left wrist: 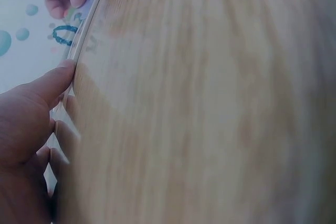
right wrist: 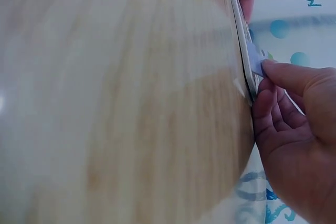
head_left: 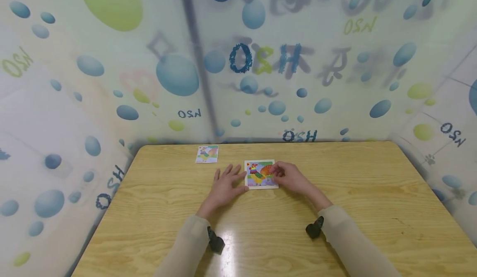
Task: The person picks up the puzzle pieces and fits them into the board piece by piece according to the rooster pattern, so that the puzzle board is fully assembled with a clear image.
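A square rooster picture puzzle (head_left: pixel 258 177) with a pale border lies flat on the table between my two hands. My left hand (head_left: pixel 225 185) rests spread at its left edge, with the thumb at the lower-left corner and the fingers along the side. Over the puzzle's right side, my right hand (head_left: pixel 290 177) pinches a thin puzzle piece (right wrist: pixel 255 60) between thumb and fingers. From the right wrist, that piece stands tilted above the board's edge (right wrist: pixel 242 40). The fingers hide part of the puzzle's right side.
A smaller rooster picture card (head_left: pixel 207 154) lies near the table's back edge, left of the puzzle. The wooden table (head_left: pixel 357 177) meets a patterned backdrop (head_left: pixel 257 99) at the back. Dark wrist cameras are strapped over both sleeves.
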Tool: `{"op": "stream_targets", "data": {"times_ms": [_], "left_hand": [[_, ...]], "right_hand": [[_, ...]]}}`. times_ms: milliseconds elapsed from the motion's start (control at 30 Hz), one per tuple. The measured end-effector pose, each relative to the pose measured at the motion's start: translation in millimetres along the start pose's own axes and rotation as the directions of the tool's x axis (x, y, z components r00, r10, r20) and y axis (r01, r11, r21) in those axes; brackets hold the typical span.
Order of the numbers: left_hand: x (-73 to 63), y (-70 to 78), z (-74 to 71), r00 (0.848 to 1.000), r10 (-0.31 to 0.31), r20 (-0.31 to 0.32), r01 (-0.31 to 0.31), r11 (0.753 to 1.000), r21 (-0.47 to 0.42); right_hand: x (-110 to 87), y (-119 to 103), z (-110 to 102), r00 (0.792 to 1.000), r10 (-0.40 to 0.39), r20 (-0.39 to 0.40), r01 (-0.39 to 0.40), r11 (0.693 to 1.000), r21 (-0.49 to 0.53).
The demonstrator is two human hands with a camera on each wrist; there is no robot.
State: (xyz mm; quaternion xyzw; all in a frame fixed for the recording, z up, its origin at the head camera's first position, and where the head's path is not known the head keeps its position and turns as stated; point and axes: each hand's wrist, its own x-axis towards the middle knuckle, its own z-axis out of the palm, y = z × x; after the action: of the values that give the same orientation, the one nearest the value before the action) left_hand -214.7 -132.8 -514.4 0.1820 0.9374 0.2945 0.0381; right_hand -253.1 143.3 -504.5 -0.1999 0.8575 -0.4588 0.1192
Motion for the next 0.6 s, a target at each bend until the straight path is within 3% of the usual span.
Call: {"op": "stream_targets", "data": {"times_ms": [333,600], "left_hand": [[0.2,1.5,-1.0,1.0,0.0,0.005,0.0,1.0,0.008],[-0.3,2.0,-1.9,1.0,0.005,0.008,-0.005,1.0,0.013]], "right_hand": [[2.0,2.0,-1.0,0.999,0.002,0.037,-0.001,1.0,-0.015],[1.4,0.8,1.3,0.999,0.01,0.032,-0.007,0.996,-0.09]]}}
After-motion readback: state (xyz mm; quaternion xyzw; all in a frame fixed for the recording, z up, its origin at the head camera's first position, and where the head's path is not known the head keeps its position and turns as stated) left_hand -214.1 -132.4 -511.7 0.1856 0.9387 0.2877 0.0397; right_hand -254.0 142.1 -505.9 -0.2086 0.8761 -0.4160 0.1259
